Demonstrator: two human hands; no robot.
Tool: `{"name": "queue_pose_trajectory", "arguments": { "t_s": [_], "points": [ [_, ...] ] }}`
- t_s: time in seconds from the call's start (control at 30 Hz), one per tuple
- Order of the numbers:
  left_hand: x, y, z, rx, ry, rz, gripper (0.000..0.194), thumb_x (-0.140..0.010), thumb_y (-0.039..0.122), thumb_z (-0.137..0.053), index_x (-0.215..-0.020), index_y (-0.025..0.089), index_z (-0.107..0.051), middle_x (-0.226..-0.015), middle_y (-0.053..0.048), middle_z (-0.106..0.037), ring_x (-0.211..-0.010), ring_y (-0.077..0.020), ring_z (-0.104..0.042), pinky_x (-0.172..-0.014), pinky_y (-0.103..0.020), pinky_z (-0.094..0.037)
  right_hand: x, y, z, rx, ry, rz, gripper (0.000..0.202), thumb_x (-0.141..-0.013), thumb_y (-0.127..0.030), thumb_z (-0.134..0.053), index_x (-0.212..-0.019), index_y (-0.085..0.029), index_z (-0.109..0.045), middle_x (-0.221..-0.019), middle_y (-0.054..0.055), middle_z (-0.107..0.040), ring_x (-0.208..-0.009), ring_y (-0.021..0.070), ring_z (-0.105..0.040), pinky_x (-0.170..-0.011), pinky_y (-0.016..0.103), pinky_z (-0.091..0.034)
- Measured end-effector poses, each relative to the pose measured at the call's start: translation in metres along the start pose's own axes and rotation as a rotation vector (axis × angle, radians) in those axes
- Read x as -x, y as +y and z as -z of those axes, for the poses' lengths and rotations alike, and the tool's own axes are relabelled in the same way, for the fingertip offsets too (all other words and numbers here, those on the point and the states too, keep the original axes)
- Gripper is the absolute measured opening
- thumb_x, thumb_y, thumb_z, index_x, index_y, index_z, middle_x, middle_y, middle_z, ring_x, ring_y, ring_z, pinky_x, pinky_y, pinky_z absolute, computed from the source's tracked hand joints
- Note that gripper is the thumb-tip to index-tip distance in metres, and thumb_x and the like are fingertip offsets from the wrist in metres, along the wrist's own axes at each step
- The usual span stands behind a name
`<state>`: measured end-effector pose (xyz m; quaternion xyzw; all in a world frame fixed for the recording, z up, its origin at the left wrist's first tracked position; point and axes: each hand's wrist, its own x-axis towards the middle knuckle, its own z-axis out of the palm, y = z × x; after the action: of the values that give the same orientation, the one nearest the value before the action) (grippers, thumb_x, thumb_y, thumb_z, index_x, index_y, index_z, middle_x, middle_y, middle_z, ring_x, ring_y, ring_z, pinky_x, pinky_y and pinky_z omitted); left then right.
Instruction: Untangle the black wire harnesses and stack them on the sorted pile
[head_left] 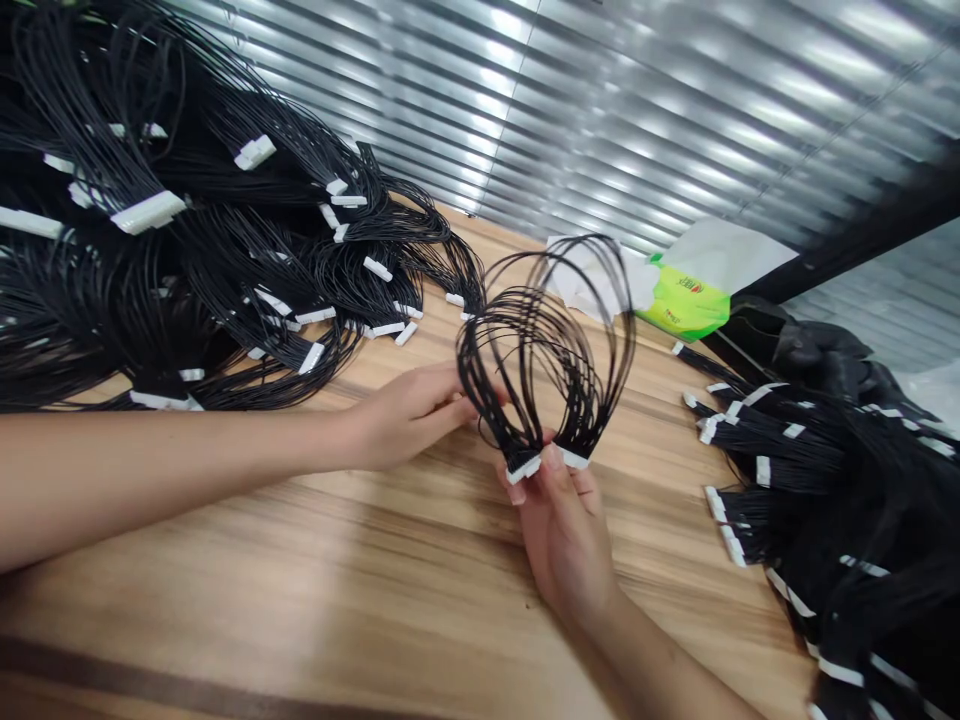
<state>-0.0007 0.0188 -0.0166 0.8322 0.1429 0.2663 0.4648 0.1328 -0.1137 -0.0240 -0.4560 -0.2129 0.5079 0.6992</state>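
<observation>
A black wire harness (pixel 525 330), its wires bowed into upright loops, is held above the wooden table with its two white connectors at the bottom. Closed around those connectors is my right hand (pixel 566 540), its thumb resting between the left connector (pixel 523 469) and the right connector (pixel 574 458). My left hand (pixel 412 415) reaches in from the left, its fingers closed at the left side of the same loops. The wires partly hide its fingertips.
A large heap of black wire harnesses (pixel 225 230) with white connectors covers the left back. Another pile (pixel 825 500) lies at the right edge. A green and white packet (pixel 686 300) sits at the back, before a corrugated metal-looking surface (pixel 525 100). The wooden table (pixel 300 600) spans the front.
</observation>
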Motion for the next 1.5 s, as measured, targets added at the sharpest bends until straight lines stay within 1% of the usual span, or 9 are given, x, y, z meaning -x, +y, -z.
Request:
{"name": "queue_pose_trajectory", "arguments": {
  "t_s": [0.13, 0.23, 0.33, 0.5, 0.8, 1.03, 1.23, 1.4, 1.5],
  "points": [
    [-0.004, -0.011, -0.008, 0.205, 0.099, 0.074, 0.030, -0.089, 0.025, -0.057, -0.116, 0.012, -0.051, -0.100, -0.007, -0.063, -0.073, -0.0084, -0.057, -0.063, -0.018, -0.049, 0.006, 0.002, 0.004, 0.020, -0.153, -0.129, 0.016, -0.076, -0.042, -0.076, -0.081, -0.027, -0.072, -0.060, -0.004, -0.060, -0.052, 0.0097, -0.044, -0.057, 0.025, -0.040],
    [-0.004, -0.013, -0.012, 0.261, 0.149, 0.097, 0.020, -0.092, 0.032, -0.052, -0.096, 0.013, -0.053, -0.081, -0.001, -0.059, -0.056, -0.0051, -0.048, -0.046, -0.015, -0.040, 0.008, 0.003, 0.006, 0.070, -0.237, -0.210, 0.019, -0.076, -0.044, -0.074, -0.083, -0.026, -0.073, -0.064, -0.003, -0.062, -0.056, 0.0111, -0.048, -0.059, 0.027, -0.041],
    [-0.003, -0.012, -0.010, 0.229, 0.146, 0.032, 0.026, -0.097, 0.032, -0.044, -0.082, 0.013, -0.055, -0.075, -0.001, -0.058, -0.060, -0.0064, -0.049, -0.054, -0.017, -0.043, 0.008, 0.002, 0.005, 0.096, -0.241, -0.237, 0.023, -0.075, -0.046, -0.075, -0.084, -0.025, -0.074, -0.063, -0.003, -0.061, -0.055, 0.0108, -0.048, -0.058, 0.026, -0.041],
    [-0.005, -0.008, -0.003, 0.098, 0.085, -0.125, 0.020, -0.097, 0.021, -0.045, -0.097, 0.013, -0.063, -0.089, -0.005, -0.066, -0.089, -0.0123, -0.060, -0.086, -0.024, -0.047, 0.006, 0.000, 0.003, 0.120, -0.224, -0.241, 0.025, -0.074, -0.048, -0.075, -0.084, -0.024, -0.075, -0.058, -0.003, -0.059, -0.051, 0.0097, -0.046, -0.056, 0.025, -0.041],
    [-0.002, -0.009, -0.010, 0.066, -0.030, -0.200, 0.028, -0.096, 0.026, -0.044, -0.084, 0.013, -0.066, -0.082, -0.008, -0.068, -0.078, -0.0134, -0.061, -0.074, -0.024, -0.047, 0.008, 0.003, 0.004, 0.118, -0.234, -0.224, 0.021, -0.075, -0.044, -0.075, -0.083, -0.024, -0.075, -0.065, -0.002, -0.062, -0.053, 0.0087, -0.048, -0.056, 0.024, -0.042],
    [-0.007, -0.004, -0.008, -0.089, -0.028, -0.406, 0.028, -0.095, 0.026, -0.047, -0.078, 0.015, -0.066, -0.070, -0.006, -0.065, -0.067, -0.0119, -0.056, -0.064, -0.024, -0.040, 0.006, 0.003, 0.003, 0.120, -0.256, -0.208, 0.020, -0.077, -0.044, -0.074, -0.083, -0.024, -0.076, -0.062, -0.003, -0.059, -0.053, 0.0087, -0.047, -0.054, 0.023, -0.042],
    [-0.005, 0.010, -0.002, -0.147, -0.160, -0.208, 0.033, -0.095, 0.022, -0.042, -0.070, 0.014, -0.063, -0.069, -0.003, -0.060, -0.069, -0.0103, -0.050, -0.068, -0.022, -0.039, 0.006, 0.004, 0.003, 0.089, -0.253, -0.195, 0.017, -0.077, -0.042, -0.075, -0.081, -0.026, -0.076, -0.062, -0.004, -0.059, -0.052, 0.0064, -0.046, -0.053, 0.020, -0.040],
    [-0.001, 0.005, -0.004, -0.026, -0.161, 0.053, 0.028, -0.095, 0.027, -0.046, -0.107, 0.012, -0.066, -0.085, -0.006, -0.068, -0.077, -0.0129, -0.059, -0.072, -0.023, -0.046, 0.006, 0.006, 0.004, 0.118, -0.116, -0.084, 0.020, -0.076, -0.044, -0.075, -0.082, -0.024, -0.076, -0.059, -0.003, -0.059, -0.052, 0.0076, -0.046, -0.052, 0.021, -0.037],
    [-0.001, -0.002, -0.004, 0.029, -0.057, 0.195, 0.028, -0.092, 0.029, -0.051, -0.112, 0.016, -0.066, -0.101, -0.006, -0.069, -0.095, -0.0172, -0.062, -0.087, -0.029, -0.048, 0.004, 0.005, 0.006, 0.162, 0.016, 0.001, 0.024, -0.075, -0.045, -0.075, -0.083, -0.023, -0.076, -0.057, -0.004, -0.056, -0.053, 0.0078, -0.045, -0.053, 0.022, -0.036]
  ]
}}
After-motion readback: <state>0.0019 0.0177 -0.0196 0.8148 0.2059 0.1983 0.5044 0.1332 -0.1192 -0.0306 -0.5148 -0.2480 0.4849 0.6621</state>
